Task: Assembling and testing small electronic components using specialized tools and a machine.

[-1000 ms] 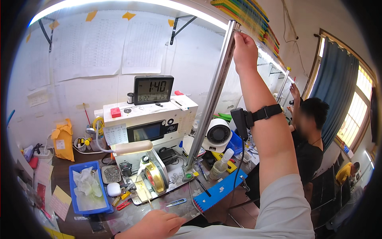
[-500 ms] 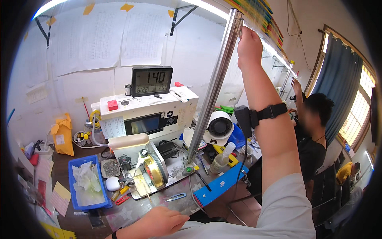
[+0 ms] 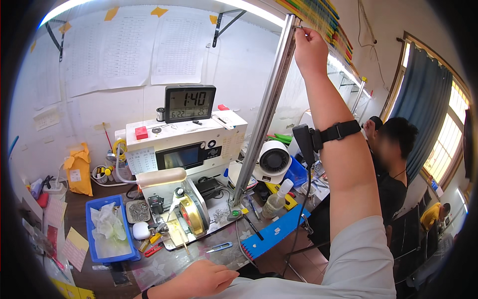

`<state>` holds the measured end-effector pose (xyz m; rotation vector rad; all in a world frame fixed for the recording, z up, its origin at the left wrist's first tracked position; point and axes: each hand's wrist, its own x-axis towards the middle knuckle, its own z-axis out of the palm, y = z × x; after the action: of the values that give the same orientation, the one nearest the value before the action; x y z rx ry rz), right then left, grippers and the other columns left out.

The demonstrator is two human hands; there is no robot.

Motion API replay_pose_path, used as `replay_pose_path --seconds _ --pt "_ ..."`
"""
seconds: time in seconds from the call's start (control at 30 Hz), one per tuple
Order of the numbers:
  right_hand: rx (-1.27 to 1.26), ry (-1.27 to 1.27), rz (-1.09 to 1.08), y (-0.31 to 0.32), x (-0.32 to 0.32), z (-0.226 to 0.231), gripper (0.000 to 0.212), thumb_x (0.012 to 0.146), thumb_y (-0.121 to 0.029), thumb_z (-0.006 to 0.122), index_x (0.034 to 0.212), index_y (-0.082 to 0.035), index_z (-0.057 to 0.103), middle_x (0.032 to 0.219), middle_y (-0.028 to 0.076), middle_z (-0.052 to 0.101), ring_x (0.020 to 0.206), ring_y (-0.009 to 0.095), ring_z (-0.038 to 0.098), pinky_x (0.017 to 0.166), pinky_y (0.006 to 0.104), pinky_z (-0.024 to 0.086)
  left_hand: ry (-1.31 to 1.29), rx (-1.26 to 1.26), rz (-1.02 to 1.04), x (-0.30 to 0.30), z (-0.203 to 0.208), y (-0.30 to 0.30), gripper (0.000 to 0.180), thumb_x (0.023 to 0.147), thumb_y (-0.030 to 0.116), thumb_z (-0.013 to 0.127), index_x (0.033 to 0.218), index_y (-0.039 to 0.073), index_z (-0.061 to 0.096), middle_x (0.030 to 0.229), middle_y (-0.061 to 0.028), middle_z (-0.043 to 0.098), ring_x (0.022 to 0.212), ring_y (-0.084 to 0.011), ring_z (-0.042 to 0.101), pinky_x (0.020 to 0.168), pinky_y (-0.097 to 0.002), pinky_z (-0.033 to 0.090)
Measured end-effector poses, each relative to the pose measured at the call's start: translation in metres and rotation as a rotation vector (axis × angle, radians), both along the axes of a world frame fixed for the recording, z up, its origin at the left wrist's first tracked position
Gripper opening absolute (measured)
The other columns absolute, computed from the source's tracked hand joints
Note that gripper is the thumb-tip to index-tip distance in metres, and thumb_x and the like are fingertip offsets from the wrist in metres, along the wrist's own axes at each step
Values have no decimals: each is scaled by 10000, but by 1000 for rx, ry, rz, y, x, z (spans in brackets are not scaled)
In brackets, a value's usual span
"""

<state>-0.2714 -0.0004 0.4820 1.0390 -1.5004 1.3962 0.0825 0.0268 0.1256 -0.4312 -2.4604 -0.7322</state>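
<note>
The right hand (image 3: pixel 311 49), raised high above the tabletop (image 3: pixel 97 280), has its fingers drawn together at a small metal peg (image 3: pixel 298 27) near the top of a tall metal post (image 3: pixel 266 107); whether they pinch it, I cannot tell; the left hand (image 3: pixel 206 279) is at the tabletop's near edge, fingers close together, their grip unclear; blue-and-silver snips (image 3: pixel 219 247) lie just beyond.

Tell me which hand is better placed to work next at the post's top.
Right, I'd judge: the right hand is up at the top of the post; the left hand is low, far from it.
</note>
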Motion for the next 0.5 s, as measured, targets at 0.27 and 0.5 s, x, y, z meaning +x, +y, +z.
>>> replay_pose_path --seconds 0.27,0.5 --pt "34 -8 15 4 3 -5 347 887 -332 580 1012 -20 662 779 104 675 714 224 638 696 326 498 -4 15 -8 4 -2 4 155 762 121 684 917 127 678 667 0 611 529 -197 573 463 -318 432" --pt "-89 -445 623 20 10 -85 318 951 -305 536 1082 -18 577 732 -1 546 567 126 463 547 280 401 -58 78 -20 10 -7 0 184 759 107 672 943 119 668 681 -9 601 537 -209 570 472 -333 434"
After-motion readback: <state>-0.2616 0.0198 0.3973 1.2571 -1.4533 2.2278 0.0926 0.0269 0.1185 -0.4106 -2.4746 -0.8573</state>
